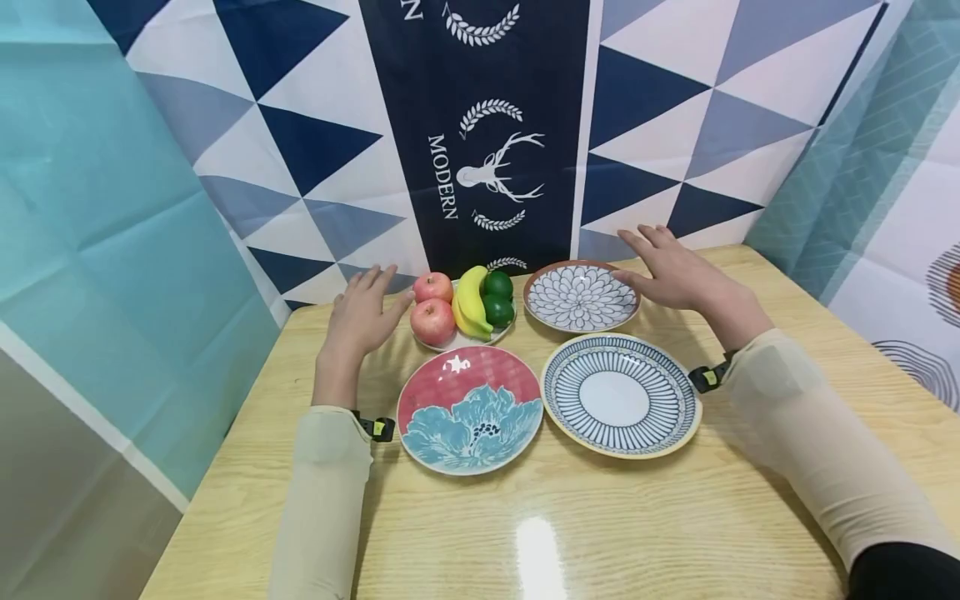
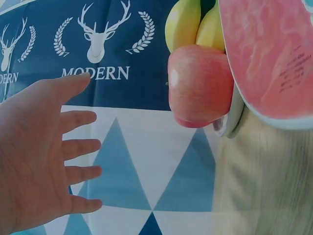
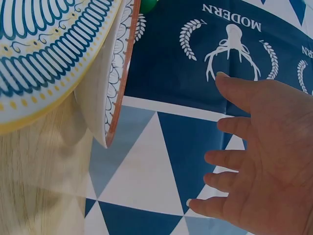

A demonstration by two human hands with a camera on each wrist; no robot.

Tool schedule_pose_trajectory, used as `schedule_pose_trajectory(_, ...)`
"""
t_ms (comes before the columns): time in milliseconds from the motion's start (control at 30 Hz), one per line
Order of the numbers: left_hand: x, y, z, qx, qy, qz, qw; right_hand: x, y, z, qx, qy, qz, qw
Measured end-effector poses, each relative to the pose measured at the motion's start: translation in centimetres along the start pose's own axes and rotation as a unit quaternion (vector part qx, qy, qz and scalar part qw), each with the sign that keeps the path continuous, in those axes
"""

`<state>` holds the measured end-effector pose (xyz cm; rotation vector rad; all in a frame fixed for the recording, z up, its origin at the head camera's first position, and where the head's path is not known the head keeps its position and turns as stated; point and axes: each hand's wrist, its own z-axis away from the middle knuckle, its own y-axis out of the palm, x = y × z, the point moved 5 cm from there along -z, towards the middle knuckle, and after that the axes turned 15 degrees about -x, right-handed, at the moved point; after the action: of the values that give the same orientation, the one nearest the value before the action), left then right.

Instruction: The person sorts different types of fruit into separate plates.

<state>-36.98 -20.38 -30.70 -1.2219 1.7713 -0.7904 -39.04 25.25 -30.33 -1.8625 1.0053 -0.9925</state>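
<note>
- Patterned cloth (image 1: 300, 108) backs the scene, and pale wood-grained worktop (image 1: 442, 542) spreads below me.
- Left hand (image 1: 360, 321): up, fingers spread, holding nothing, just left of the fruit plate (image 1: 456, 340).
- Right hand (image 1: 678, 271): also spread and bare, near the brown-rimmed plate (image 1: 581, 298) at back right; my wrist view shows a gap.
- That plate looks stiff, glazed, slippery and breakable; I'd favour opposite rim edges, thumbs above, fingers beneath.
- Fruit plate, back left: heavier, I'd judge, if its apples (image 1: 432, 322), bananas (image 1: 471, 302) and green fruits (image 1: 497, 312) are real. Round ones may roll, so it's rim again, kept level.
- Obstacles now! Red plate (image 1: 468, 408) with its blue flower sits right before the fruit; yellow-rimmed plate (image 1: 615, 398) fronts the brown-rimmed one, crowding any low approach.
</note>
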Motion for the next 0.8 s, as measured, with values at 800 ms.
schedule_pose_trajectory(800, -3.2, -2.2, 0.7, 0.013, 0.028, 0.056, 0.9979, 0.5, 0.5, -0.1, 0.011, -0.004, 0.001, 1.000)
